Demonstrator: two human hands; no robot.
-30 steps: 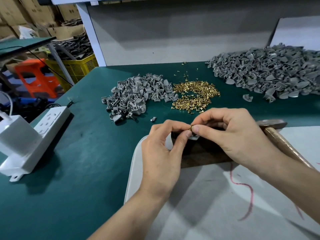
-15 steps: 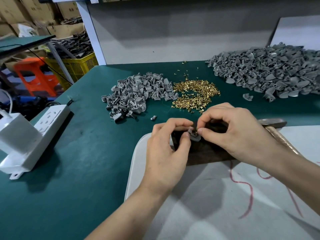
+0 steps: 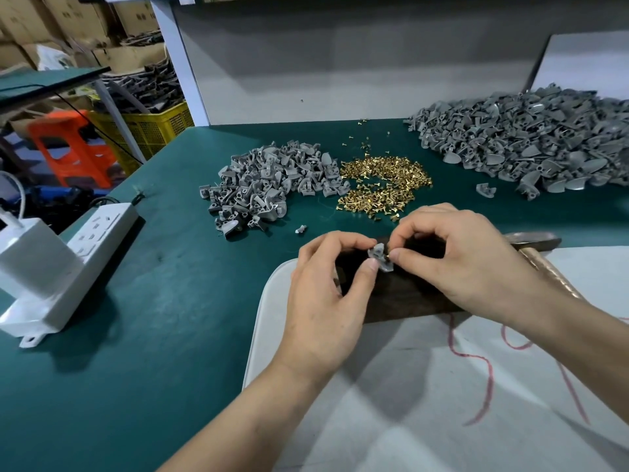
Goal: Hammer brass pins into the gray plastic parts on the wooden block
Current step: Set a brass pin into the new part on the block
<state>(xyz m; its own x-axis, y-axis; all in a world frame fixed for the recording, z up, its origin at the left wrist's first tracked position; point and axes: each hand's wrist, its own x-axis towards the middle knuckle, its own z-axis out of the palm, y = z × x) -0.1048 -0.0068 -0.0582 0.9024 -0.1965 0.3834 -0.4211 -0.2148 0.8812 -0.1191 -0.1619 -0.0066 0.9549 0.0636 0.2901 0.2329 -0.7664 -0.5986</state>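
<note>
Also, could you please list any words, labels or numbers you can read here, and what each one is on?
No text here can be read.
Cardboard boxes: dark print, too blurred to read.
White sheet: red scrawled lines, not legible as letters or numbers.
Power strip: no label readable.

**Bench Count**

Two heaps of gray parts are logged: a smaller heap (image 3: 269, 185) far left, a larger heap (image 3: 531, 144) far right. One pile of brass pins (image 3: 383, 185) is listed between them. One wooden block (image 3: 408, 298), one hammer (image 3: 534, 239), one power strip (image 3: 98, 226) and two hands (left hand (image 3: 326, 301), right hand (image 3: 466, 260)) are entered.
</note>
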